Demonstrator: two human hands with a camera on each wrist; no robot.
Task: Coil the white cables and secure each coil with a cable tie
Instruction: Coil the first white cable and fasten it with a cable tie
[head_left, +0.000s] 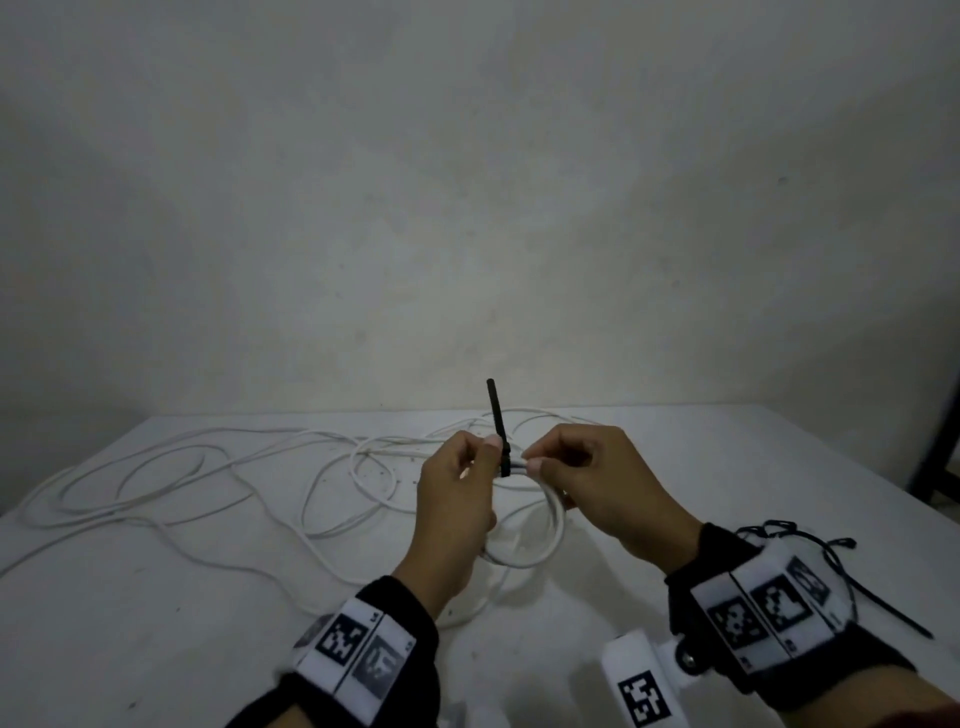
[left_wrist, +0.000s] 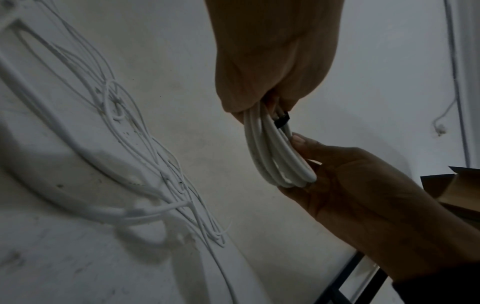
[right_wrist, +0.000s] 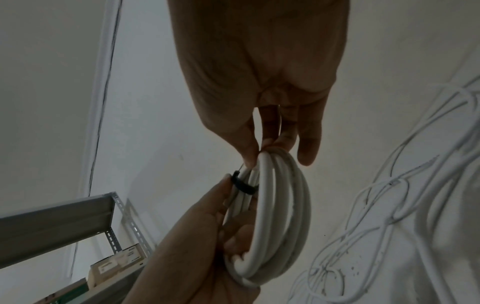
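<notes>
- My left hand (head_left: 457, 499) was raised ahead of me, fingers curled, thumb and fingertips pinching.
- My right hand (head_left: 597, 488) faced it, nearly touching, fingers curled in a pinch.
- Both wrists wore marker bands.

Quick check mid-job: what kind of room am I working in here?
Probably a plain storeroom or workshop corner, not a kitchen or office. A bare white table stands against an unfinished plaster wall, and slotted-angle metal shelving holding cardboard boxes stands nearby.
</notes>
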